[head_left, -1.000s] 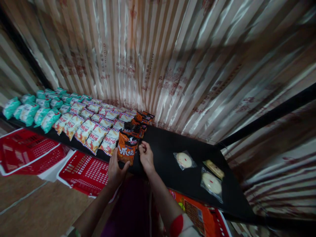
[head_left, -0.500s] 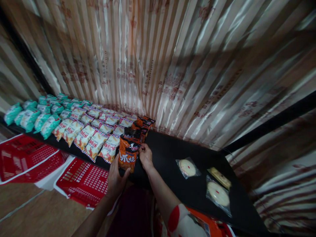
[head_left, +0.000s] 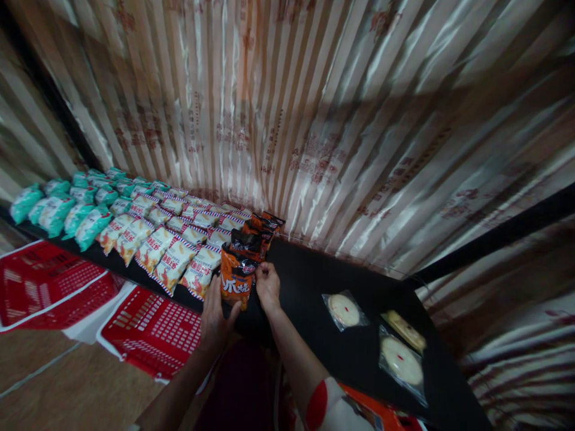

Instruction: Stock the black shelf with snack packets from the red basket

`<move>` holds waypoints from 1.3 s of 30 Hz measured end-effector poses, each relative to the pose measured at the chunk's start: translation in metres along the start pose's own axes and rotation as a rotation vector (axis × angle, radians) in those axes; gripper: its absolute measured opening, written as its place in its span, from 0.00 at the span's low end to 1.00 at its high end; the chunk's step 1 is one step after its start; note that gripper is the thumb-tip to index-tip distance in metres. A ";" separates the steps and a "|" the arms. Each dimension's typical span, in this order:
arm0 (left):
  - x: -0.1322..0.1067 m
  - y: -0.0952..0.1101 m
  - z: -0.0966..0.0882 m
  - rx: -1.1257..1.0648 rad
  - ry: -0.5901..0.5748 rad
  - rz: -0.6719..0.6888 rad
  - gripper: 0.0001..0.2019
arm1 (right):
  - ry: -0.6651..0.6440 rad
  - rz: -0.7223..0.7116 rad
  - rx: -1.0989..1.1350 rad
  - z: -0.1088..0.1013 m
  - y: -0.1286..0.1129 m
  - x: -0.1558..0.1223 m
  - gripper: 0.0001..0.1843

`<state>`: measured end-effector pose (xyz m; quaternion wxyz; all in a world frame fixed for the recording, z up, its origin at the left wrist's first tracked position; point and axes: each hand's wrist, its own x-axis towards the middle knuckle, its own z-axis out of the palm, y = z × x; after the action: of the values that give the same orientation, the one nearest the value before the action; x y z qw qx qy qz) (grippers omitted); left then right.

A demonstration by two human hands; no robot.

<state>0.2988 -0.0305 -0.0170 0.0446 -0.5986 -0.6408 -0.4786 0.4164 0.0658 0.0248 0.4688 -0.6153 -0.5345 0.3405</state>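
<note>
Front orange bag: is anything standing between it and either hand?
Nothing visible. The left hand holds the orange bag by its lower left side, and the right hand is at its upper right edge. The nearest white bag lies to its left, not in between.

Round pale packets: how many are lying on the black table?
2. One round packet lies nearer the right hand; the other round packet lies beside the long yellow packet. None looks hidden.
</note>
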 end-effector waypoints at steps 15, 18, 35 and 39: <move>-0.001 0.003 -0.001 0.005 0.061 -0.026 0.33 | -0.086 -0.182 0.044 -0.011 -0.011 -0.052 0.21; 0.001 0.003 -0.001 0.017 0.061 -0.012 0.34 | -0.035 -0.165 0.017 -0.009 -0.010 -0.045 0.19; 0.014 0.004 0.003 0.003 0.069 0.019 0.31 | -0.068 -0.150 -0.185 -0.004 -0.017 -0.017 0.11; 0.013 0.002 0.002 0.040 0.055 0.048 0.32 | -0.137 -0.136 -0.130 -0.006 -0.008 -0.017 0.11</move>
<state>0.2984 -0.0201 -0.0089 0.0857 -0.5995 -0.6341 -0.4807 0.4153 0.0479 0.0329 0.4121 -0.5821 -0.6268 0.3138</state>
